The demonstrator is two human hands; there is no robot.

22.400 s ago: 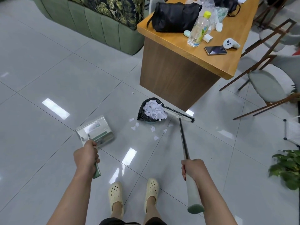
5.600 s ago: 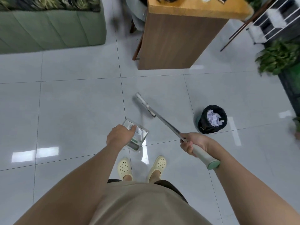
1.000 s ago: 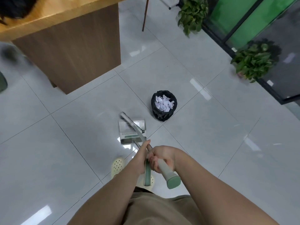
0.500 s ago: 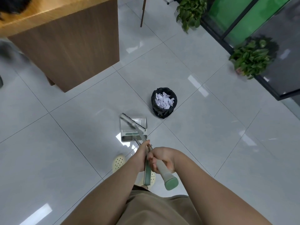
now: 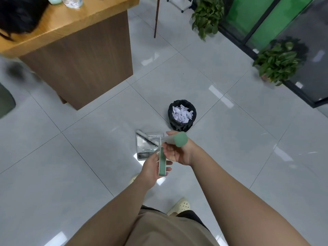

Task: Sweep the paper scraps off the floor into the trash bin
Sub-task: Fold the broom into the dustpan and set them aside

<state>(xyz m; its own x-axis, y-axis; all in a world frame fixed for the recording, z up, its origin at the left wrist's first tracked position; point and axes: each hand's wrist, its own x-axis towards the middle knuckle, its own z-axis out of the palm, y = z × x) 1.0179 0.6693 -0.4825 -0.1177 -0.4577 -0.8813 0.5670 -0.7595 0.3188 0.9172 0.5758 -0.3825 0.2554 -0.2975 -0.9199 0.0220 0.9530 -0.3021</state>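
Right now the paper scraps sit heaped inside the trash bin, a small round bin lined with a black bag, standing on the grey tiled floor well clear of the wooden desk. Just in front of the bin the dustpan hangs low over the tiles, with the broom head laid across it. The left hand has its fingers wrapped around the dustpan's green handle. The right hand, touching the left, grips the broom handle just below its green end cap. Two potted plants stand along the green glass wall on the right. A pale clog shows below the arms.
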